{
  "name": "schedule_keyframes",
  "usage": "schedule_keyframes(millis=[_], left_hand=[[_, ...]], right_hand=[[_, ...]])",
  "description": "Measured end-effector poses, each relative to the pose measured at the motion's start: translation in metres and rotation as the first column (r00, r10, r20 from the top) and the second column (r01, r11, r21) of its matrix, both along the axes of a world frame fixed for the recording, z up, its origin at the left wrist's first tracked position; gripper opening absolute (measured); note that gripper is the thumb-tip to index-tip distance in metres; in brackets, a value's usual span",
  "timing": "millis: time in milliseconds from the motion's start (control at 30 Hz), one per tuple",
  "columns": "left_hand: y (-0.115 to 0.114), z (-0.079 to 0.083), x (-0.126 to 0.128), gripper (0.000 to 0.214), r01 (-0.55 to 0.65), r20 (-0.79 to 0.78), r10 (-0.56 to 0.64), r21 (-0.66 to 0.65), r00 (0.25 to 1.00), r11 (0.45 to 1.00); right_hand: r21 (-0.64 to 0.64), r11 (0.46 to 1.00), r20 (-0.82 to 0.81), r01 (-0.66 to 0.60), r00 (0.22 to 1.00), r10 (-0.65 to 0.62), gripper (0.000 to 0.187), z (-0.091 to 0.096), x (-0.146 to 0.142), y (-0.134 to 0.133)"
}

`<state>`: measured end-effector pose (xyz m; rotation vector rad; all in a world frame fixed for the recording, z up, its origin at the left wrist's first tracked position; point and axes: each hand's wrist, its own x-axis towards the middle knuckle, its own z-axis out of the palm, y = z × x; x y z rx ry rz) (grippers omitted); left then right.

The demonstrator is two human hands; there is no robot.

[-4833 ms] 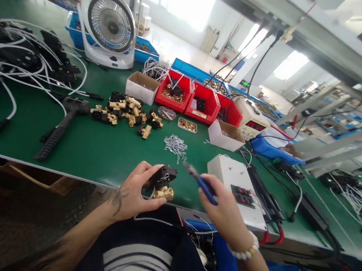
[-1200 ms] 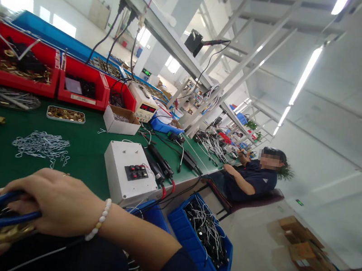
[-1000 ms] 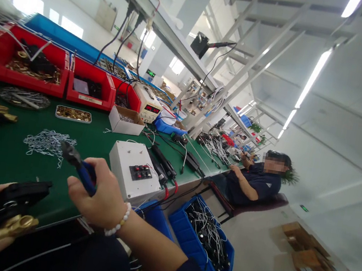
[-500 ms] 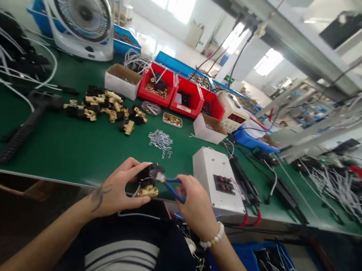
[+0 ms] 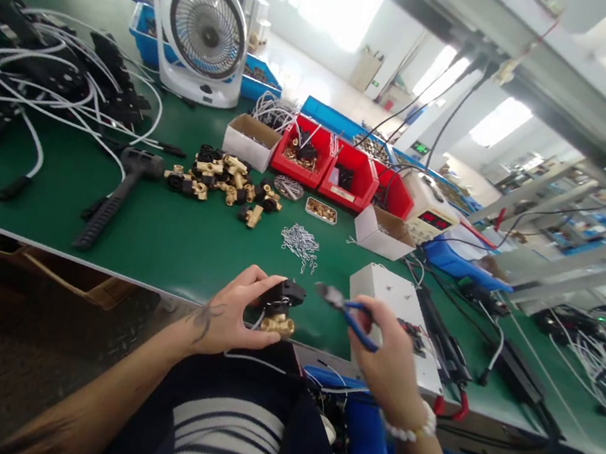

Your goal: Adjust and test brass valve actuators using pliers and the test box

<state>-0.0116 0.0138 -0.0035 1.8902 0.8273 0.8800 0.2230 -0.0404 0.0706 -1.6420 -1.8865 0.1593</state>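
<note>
Between its thumb and fingers, my left hand (image 5: 241,309) grips a brass valve with a black top (image 5: 281,308) at the table's front edge. A white cable runs from it past my lap. My right hand (image 5: 389,356) is closed on blue-handled cutting pliers (image 5: 352,316); their jaws point left, a short way from the valve, and look blurred. Beyond my hands lies a pile of small metal clips (image 5: 301,245). More brass valves with black parts (image 5: 230,179) are heaped farther back on the green table (image 5: 191,240).
A black hammer (image 5: 119,199) lies at left, near tangled white cables (image 5: 73,79). Red bins (image 5: 350,177), a small tray of brass bits (image 5: 321,211) and white boxes (image 5: 384,232) line the back. A grey switch box (image 5: 393,295) stands beside my right hand; a fan (image 5: 204,31) is behind.
The pliers, which were at the valve's black top, have moved away to the right with my right hand. My left hand still holds the valve. The camera view has turned left.
</note>
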Motion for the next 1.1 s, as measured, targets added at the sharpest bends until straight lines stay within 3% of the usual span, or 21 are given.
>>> schedule_keyframes(millis=[33, 100, 167, 267, 333, 400, 467, 533, 667, 733, 867, 1033, 1100], left_hand=[[0.0, 0.0, 0.0, 0.07, -0.002, 0.002, 0.002, -0.001, 1.0, 1.0], [0.0, 0.0, 0.0, 0.07, -0.005, 0.007, 0.005, -0.004, 1.0, 1.0], [0.0, -0.001, 0.0, 0.071, -0.005, 0.013, 0.005, -0.006, 1.0, 1.0], [0.0, -0.003, -0.001, 0.072, -0.002, 0.019, 0.002, -0.009, 1.0, 1.0], [0.0, -0.004, -0.001, 0.071, 0.003, 0.023, -0.003, -0.013, 1.0, 1.0], [0.001, -0.004, -0.001, 0.07, 0.007, 0.026, -0.007, -0.017, 1.0, 1.0], [0.001, -0.004, 0.0, 0.07, 0.008, 0.025, -0.008, -0.02, 1.0, 1.0], [0.001, -0.003, 0.0, 0.07, 0.006, 0.024, -0.005, -0.021, 1.0, 1.0], [0.002, -0.002, -0.001, 0.069, 0.002, 0.018, -0.002, -0.023, 1.0, 1.0], [0.002, -0.002, 0.0, 0.069, 0.004, 0.015, -0.004, -0.021, 1.0, 1.0], [0.002, -0.003, 0.001, 0.069, 0.002, 0.018, -0.002, -0.01, 1.0, 1.0], [0.001, -0.005, 0.002, 0.068, -0.007, 0.032, 0.007, -0.001, 0.999, 1.0], [0.002, -0.006, 0.002, 0.068, -0.011, 0.033, 0.011, 0.001, 0.999, 1.0]], right_hand=[[0.108, 0.991, -0.059, 0.08, 0.995, -0.074, 0.012, 0.001, 0.001, -0.001], [0.303, 0.924, -0.19, 0.233, 0.965, -0.181, 0.013, -0.001, -0.001, -0.002], [0.351, 0.906, -0.218, 0.239, 0.961, -0.169, 0.013, -0.008, -0.005, -0.002], [0.144, 0.99, -0.075, -0.001, 0.997, 0.012, 0.01, -0.013, -0.009, 0.0], [0.036, 0.997, -0.024, -0.067, 0.997, 0.068, 0.009, -0.008, -0.006, 0.002], [0.116, 0.993, -0.057, 0.037, 0.998, -0.03, 0.008, -0.003, -0.004, 0.003], [0.264, 0.948, -0.136, 0.177, 0.98, -0.145, 0.009, -0.002, -0.004, 0.002], [0.306, 0.934, -0.148, 0.184, 0.978, -0.144, 0.009, -0.006, -0.007, 0.001], [0.094, 0.994, 0.0, -0.051, 0.999, 0.051, 0.008, -0.006, -0.009, 0.0], [0.105, 0.994, 0.01, -0.021, 1.0, 0.02, 0.008, 0.0, -0.006, -0.001], [0.278, 0.94, -0.101, 0.198, 0.979, -0.176, 0.011, -0.001, -0.004, -0.003], [0.016, 0.999, 0.02, -0.031, 0.999, 0.031, 0.007, -0.007, -0.007, -0.001], [0.017, 1.0, -0.001, -0.004, 1.0, 0.004, 0.006, -0.001, -0.005, 0.0]])
